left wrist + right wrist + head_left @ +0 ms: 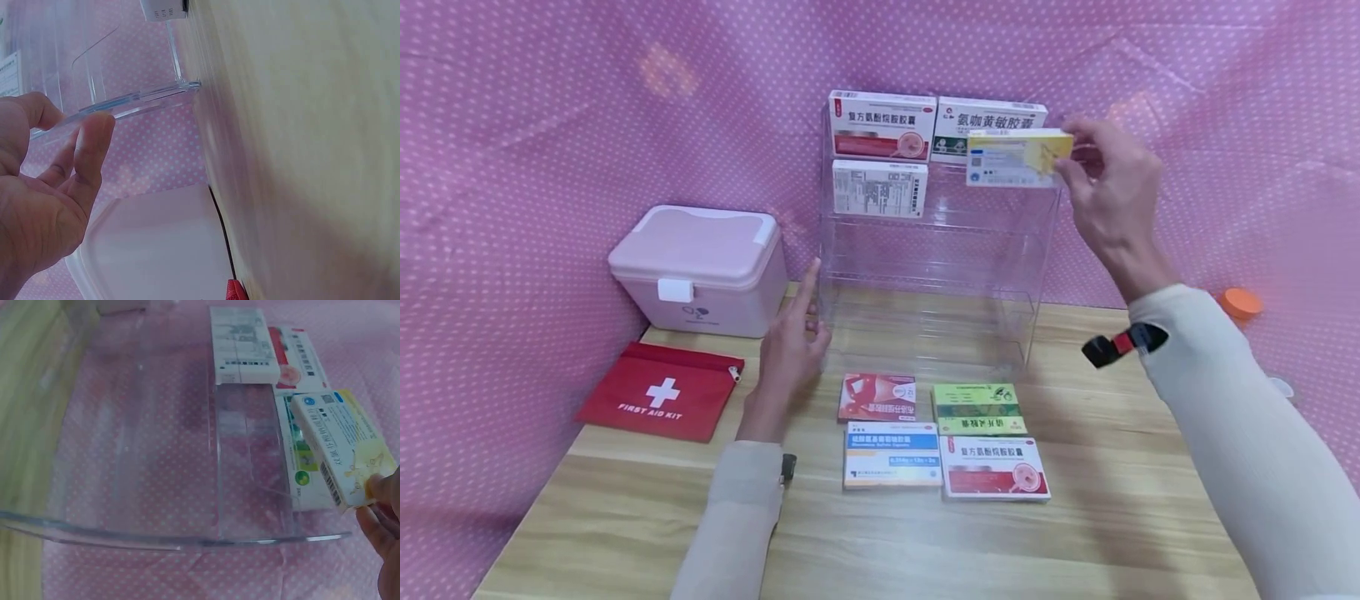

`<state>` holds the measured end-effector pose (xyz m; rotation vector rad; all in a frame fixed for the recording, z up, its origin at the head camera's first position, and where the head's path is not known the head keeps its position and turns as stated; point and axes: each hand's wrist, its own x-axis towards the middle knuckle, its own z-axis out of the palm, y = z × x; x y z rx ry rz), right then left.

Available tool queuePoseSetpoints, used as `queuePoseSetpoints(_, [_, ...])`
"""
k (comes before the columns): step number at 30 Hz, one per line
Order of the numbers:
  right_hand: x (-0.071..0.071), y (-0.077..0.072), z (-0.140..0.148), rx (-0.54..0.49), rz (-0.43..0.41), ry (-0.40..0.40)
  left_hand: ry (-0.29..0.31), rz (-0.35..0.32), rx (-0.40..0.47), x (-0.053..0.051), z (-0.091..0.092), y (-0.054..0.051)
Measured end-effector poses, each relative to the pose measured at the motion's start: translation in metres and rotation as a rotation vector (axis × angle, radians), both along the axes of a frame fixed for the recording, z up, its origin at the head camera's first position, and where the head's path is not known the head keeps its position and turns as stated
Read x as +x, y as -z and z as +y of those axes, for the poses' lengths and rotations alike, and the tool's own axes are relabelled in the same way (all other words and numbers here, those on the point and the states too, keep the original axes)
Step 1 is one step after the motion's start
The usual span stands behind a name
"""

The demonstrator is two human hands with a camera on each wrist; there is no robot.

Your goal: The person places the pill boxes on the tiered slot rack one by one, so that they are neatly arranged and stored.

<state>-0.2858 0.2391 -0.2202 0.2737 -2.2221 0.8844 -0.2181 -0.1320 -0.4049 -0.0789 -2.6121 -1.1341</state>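
Note:
My right hand [1112, 187] pinches one end of a yellow and white medicine box [1011, 162]. In the head view, this box overlaps the green and white medicine box [951, 142] on the top tier of a clear display rack [925, 250]. The right wrist view shows the held box [340, 444] tilted, with thumb and fingers at its yellow end. My left hand [790, 346] touches the rack's left side, its index finger stretched upward. In the left wrist view, the left hand's fingertips [97, 122] lie against the clear side panel [144, 97].
A red and white box [880, 125] and a white box [878, 190] stand on the rack's left. Several medicine boxes [891, 454] lie on the table before it. Left are a pink lidded case [700, 258] and red first aid pouch [662, 392]; right, an orange cap [1240, 304].

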Motion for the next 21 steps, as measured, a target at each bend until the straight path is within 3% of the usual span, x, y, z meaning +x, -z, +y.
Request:
queuePoseSetpoints(3, [-0.017,-0.004,-0.010,0.095,0.024,0.002,-0.005,-0.012,0.000,0.000,0.000,0.000])
queuePoseSetpoints(8, [-0.031,0.005,-0.019,0.240,-0.113,-0.011,-0.011,-0.029,-0.001,0.000,0.002,0.000])
queuePoseSetpoints(14, [-0.033,0.027,-0.025,0.338,-0.219,-0.001,-0.001,-0.026,-0.008,0.000,0.004,0.001])
queuePoseSetpoints(21, [-0.025,0.034,-0.036,0.363,-0.348,0.026,-0.018,0.001,-0.032,-0.002,0.001,0.001])
